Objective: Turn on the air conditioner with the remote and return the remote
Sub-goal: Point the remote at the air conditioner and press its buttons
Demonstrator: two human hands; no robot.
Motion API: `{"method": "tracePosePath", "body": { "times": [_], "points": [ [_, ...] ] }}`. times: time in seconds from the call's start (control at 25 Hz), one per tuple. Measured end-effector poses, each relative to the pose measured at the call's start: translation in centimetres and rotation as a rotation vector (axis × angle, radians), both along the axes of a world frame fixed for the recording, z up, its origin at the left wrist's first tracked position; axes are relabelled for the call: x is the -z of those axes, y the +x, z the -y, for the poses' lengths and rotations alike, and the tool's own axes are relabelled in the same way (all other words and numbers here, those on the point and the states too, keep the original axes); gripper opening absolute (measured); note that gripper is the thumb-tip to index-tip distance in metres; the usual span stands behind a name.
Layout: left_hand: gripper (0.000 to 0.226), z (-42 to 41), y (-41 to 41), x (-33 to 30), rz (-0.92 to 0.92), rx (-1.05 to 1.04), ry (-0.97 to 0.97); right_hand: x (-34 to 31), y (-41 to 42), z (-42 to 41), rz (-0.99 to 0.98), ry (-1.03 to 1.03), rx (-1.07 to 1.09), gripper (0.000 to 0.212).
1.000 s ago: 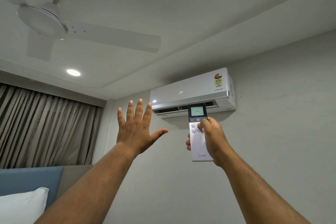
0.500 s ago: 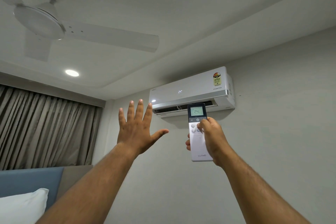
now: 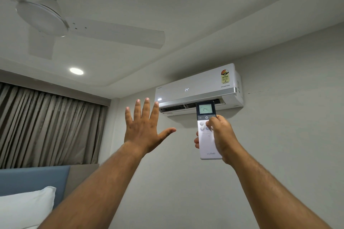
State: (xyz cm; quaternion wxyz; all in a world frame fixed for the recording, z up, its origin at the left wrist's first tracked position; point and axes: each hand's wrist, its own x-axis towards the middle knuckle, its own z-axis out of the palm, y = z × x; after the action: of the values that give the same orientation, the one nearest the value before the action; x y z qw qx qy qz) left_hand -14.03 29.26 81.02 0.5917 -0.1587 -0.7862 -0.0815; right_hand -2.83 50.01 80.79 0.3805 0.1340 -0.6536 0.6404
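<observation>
Remote [image 3: 206,132] upright in right hand's [image 3: 222,138] grip, thumb seemingly on buttons.

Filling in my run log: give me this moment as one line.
right hand: holds remote toward air conditioner | both displays: 24 | left hand: open, raised, empty | remote not returned

Ceiling fan [image 3: 42,17]; downlight [image 3: 76,71]; brown curtains [image 3: 48,128].

One air conditioner [image 3: 199,87] was up on the wall, and one remote [image 3: 206,135] was raised in front of it. Two hands were up: the right hand [image 3: 222,135] and the left hand [image 3: 143,128]. One ceiling fan [image 3: 42,16] showed three blades, beside one ceiling light [image 3: 76,71], one curtain [image 3: 46,126] and one pillow [image 3: 24,208].
</observation>
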Motion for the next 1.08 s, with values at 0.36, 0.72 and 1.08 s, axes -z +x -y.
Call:
{"method": "tracePosePath", "body": {
  "times": [0.36,0.72,1.08],
  "points": [
    [0.108,0.07,0.09,0.37,-0.004,-0.003,-0.004,-0.15,0.13,-0.16,-0.011,-0.004,0.013,0.007],
    [0.108,-0.14,0.16,0.46,-0.02,0.006,-0.011,-0.03,-0.07,0.16,-0.013,0.004,0.005,0.007],
    [0.106,0.26,-0.08,0.27,-0.021,0.005,-0.013,0.31,-0.06,-0.03,-0.009,-0.001,0.019,0.01]
  ]
}}
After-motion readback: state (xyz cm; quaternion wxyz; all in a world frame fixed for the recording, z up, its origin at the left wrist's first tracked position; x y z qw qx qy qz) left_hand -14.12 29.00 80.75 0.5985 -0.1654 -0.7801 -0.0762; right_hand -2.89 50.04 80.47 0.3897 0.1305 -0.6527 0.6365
